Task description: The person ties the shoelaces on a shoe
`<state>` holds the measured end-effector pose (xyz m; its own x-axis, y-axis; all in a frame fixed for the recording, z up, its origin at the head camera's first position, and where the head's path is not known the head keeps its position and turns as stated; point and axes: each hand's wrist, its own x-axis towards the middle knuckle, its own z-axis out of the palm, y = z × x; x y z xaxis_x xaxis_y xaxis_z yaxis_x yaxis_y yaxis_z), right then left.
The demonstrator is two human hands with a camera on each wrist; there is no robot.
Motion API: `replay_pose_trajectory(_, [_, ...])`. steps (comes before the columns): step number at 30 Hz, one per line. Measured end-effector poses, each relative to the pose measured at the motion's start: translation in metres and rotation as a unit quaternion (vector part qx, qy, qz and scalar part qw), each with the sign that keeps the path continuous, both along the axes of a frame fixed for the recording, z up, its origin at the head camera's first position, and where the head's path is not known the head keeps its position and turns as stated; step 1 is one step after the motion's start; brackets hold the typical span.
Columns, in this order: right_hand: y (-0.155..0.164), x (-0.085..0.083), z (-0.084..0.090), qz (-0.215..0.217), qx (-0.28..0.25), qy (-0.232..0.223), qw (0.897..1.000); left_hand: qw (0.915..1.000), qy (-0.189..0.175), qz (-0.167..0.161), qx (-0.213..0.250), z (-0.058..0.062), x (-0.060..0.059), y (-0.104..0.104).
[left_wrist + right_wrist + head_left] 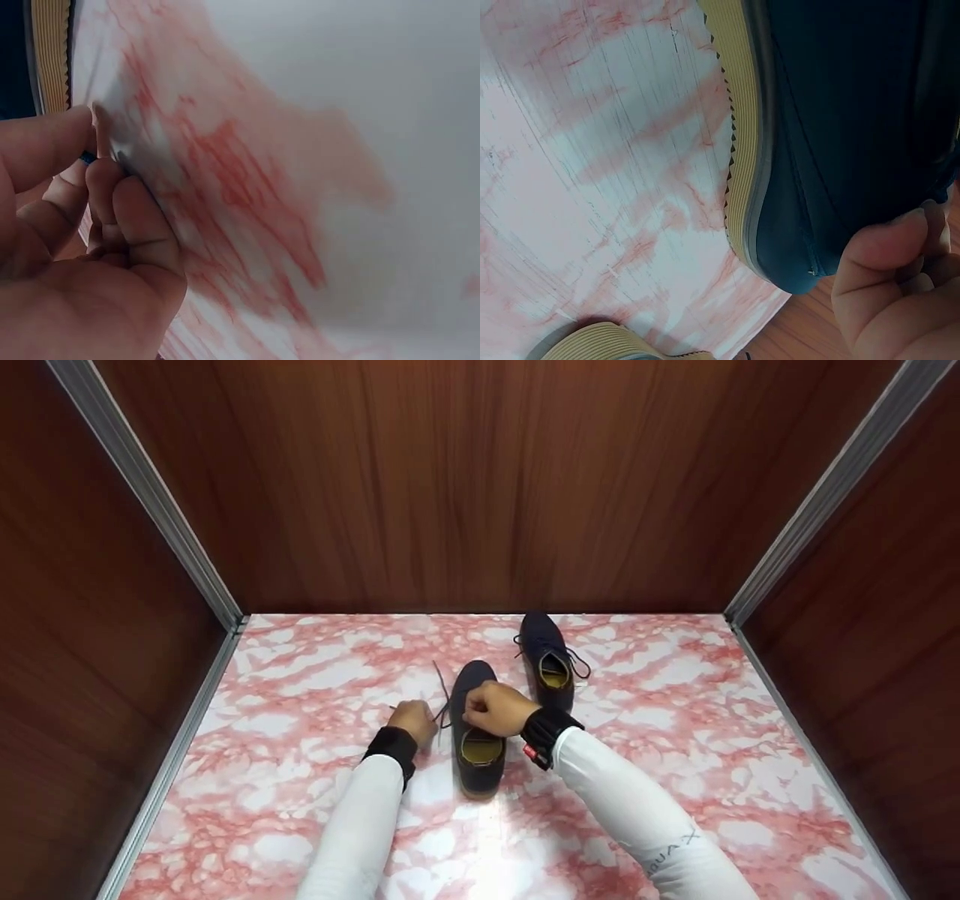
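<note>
A dark navy lace-up shoe (471,679) with a tan ridged sole (744,127) stands upright on the surface, toe pointing away. To its left, my left hand (415,721) pinches a dark shoelace (88,157) between thumb and fingers; a loose lace end (440,679) lies out beside the shoe. My right hand (501,709) is over the shoe's lacing, thumb and forefinger pinched together on what looks like the lace, mostly hidden by the fingers. The shoe's opening (481,750) shows a yellowish insole.
A second matching shoe (541,637) stands farther back to the right, its laces hanging at both sides. The surface (300,780) has a red-and-white marbled pattern. Dark wooden panels (480,487) with grey metal corner strips (165,517) enclose the back and both sides.
</note>
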<state>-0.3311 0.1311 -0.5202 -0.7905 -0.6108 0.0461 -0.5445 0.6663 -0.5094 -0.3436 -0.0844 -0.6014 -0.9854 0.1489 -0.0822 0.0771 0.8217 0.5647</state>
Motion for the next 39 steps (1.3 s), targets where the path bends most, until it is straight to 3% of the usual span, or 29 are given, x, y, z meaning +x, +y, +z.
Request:
replay_pose_trajectory(2, [0.0,0.001,0.0,0.0,-0.001,-0.002,1.0,1.0,0.001,0.0,-0.004,-0.01,-0.005,-0.002])
replay_pose_trajectory(5, [0.001,0.001,0.0,0.003,-0.004,-0.01,1.0,0.9999,-0.008,0.008,0.001,-0.005,-0.001,-0.001])
replay_pose_trajectory(8, [0.002,0.0,0.001,0.004,-0.012,-0.024,1.0,0.9992,-0.029,0.026,0.01,0.023,0.014,0.005])
replay_pose_trajectory(10, [0.002,0.0,0.001,0.001,-0.017,-0.032,0.999,0.9989,-0.033,0.031,0.016,0.031,0.02,0.007])
replay_pose_trajectory(19, [0.004,0.001,0.007,-0.035,-0.051,-0.051,0.997,0.9945,-0.058,0.062,0.061,0.029,0.019,-0.001])
replay_pose_trajectory(25, [0.008,0.0,0.01,-0.047,-0.074,-0.039,0.995,0.9926,-0.069,0.045,0.09,0.037,0.024,-0.006])
replay_pose_trajectory(30, [0.008,-0.001,0.013,-0.058,-0.065,-0.046,0.995,0.9921,-0.052,0.023,0.112,0.05,0.028,-0.007])
replay_pose_trajectory(39, [0.008,0.001,0.016,-0.085,-0.046,-0.04,0.995,0.9873,-0.056,0.022,0.147,0.073,0.031,-0.01])
